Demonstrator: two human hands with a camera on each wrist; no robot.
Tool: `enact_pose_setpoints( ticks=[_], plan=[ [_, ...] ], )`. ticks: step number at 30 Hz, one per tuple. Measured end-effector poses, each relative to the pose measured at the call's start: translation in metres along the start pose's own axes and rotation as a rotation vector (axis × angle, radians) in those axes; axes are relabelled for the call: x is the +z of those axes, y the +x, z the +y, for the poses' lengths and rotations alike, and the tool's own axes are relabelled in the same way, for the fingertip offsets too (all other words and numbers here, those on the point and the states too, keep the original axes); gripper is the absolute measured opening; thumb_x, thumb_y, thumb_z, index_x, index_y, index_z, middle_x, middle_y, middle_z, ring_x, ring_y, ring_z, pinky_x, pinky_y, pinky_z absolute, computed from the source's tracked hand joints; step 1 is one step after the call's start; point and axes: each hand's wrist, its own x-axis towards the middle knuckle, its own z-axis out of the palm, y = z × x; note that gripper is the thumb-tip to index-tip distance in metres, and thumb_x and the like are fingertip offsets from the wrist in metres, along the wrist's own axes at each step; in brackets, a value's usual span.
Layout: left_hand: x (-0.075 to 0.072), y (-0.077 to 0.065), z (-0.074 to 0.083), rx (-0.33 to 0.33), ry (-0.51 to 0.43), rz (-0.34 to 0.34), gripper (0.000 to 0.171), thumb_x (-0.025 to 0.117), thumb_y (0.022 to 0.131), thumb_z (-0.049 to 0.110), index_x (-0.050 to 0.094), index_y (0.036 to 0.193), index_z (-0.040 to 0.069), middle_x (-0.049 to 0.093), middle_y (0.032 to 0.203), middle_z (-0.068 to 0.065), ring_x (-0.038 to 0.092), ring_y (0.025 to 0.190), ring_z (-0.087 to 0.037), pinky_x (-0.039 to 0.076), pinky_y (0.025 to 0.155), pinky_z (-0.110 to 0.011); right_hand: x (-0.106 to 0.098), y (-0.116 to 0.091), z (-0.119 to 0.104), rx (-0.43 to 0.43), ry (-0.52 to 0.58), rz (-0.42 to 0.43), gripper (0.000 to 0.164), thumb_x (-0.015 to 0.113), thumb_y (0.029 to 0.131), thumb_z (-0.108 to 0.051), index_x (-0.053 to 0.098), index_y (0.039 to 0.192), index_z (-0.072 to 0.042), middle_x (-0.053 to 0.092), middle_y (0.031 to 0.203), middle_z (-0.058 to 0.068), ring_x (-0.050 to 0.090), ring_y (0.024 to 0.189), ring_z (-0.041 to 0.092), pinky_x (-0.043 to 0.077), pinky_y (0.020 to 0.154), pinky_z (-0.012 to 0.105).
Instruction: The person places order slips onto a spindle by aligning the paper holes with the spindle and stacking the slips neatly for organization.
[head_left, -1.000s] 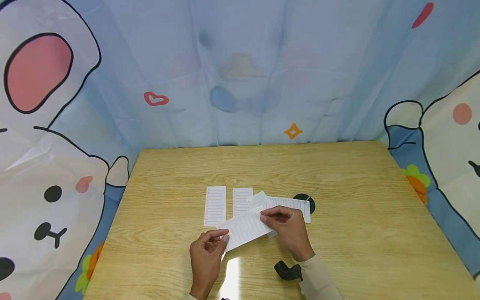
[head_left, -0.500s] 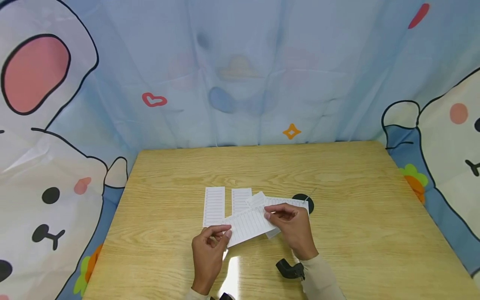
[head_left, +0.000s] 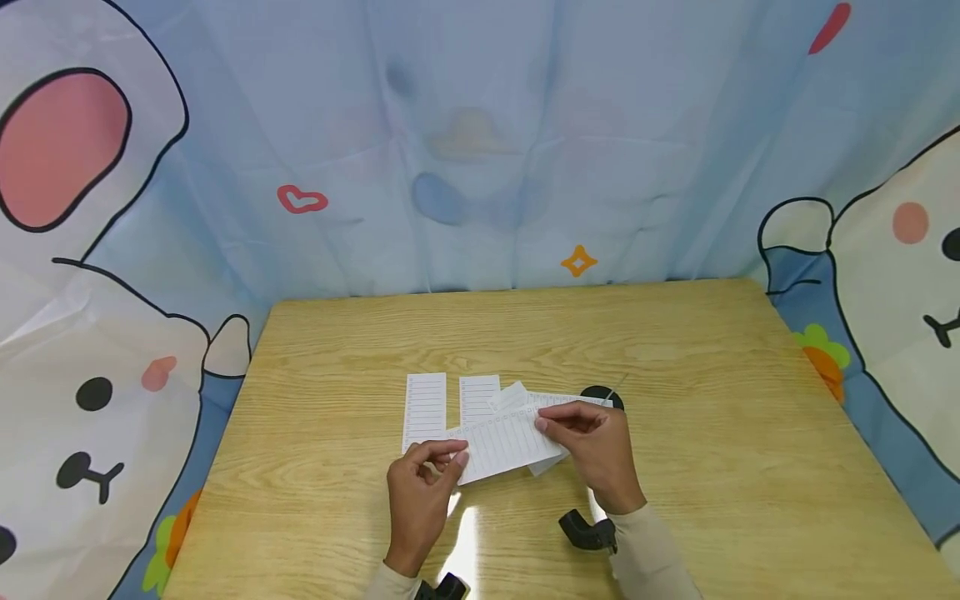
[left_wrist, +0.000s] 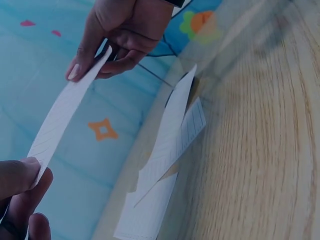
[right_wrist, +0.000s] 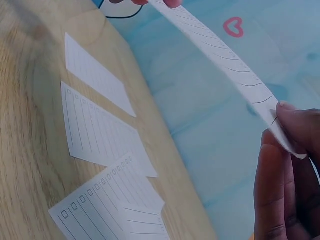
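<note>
A white lined checklist sheet (head_left: 504, 446) is stretched between both hands above the table, tilted up toward the right. My left hand (head_left: 424, 498) pinches its lower left end between thumb and fingers. At the other end, my right hand (head_left: 603, 454) pinches the upper right corner. The right wrist view shows the held sheet slightly bowed, with lines across it. Beneath and behind it lie more lined sheets: one at the left (right_wrist: 95, 75), another beside it (right_wrist: 100, 127), and an overlapping group (right_wrist: 95, 200) with small checkboxes along one edge.
A black round object (head_left: 597, 390) with a thin pale stick lies behind the right-hand sheets, partly covered. Black wrist-worn devices (head_left: 588, 531) sit at both wrists. The wooden table (head_left: 337, 358) ends at a cartoon-printed blue curtain (head_left: 487, 233).
Both hands have shifted slightly right and up with the held sheet, its lined side now showing more clearly. The view has drifted a little; the sheets on the table stay put.
</note>
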Motion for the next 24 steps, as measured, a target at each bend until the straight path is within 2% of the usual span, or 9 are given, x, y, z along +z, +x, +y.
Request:
enact_pose_setpoints(
  ticks=[8,16,24],
  plan=[
    [0.006,0.005,0.006,0.027,0.01,-0.036,0.014,0.088,0.086,0.011,0.085,0.092,0.023,0.069,0.079,0.006,0.059,0.076,-0.009,0.042,0.059,-0.021,-0.006,0.0,-0.004,-0.016,0.014,0.039,0.02,0.086,0.086,-0.002,0.079,0.102,0.008,0.08,0.094,0.0,0.075,0.079,0.011,0.06,0.07,0.023],
    [0.01,0.014,0.01,0.074,0.01,-0.055,0.014,0.087,0.087,0.011,0.085,0.093,0.024,0.07,0.079,0.003,0.059,0.077,-0.009,0.042,0.061,-0.021,-0.012,0.001,-0.009,-0.002,-0.011,0.075,0.02,0.086,0.088,-0.003,0.079,0.103,0.008,0.079,0.094,-0.002,0.075,0.079,0.012,0.06,0.071,0.023],
    [0.016,0.022,0.015,0.094,0.009,-0.091,0.011,0.086,0.089,0.015,0.085,0.096,0.023,0.073,0.082,0.001,0.059,0.078,-0.011,0.041,0.064,-0.022,-0.018,0.003,-0.014,-0.016,0.012,0.115,0.02,0.087,0.086,0.0,0.079,0.101,0.009,0.08,0.09,-0.003,0.075,0.077,0.01,0.059,0.069,0.021]
  ],
)
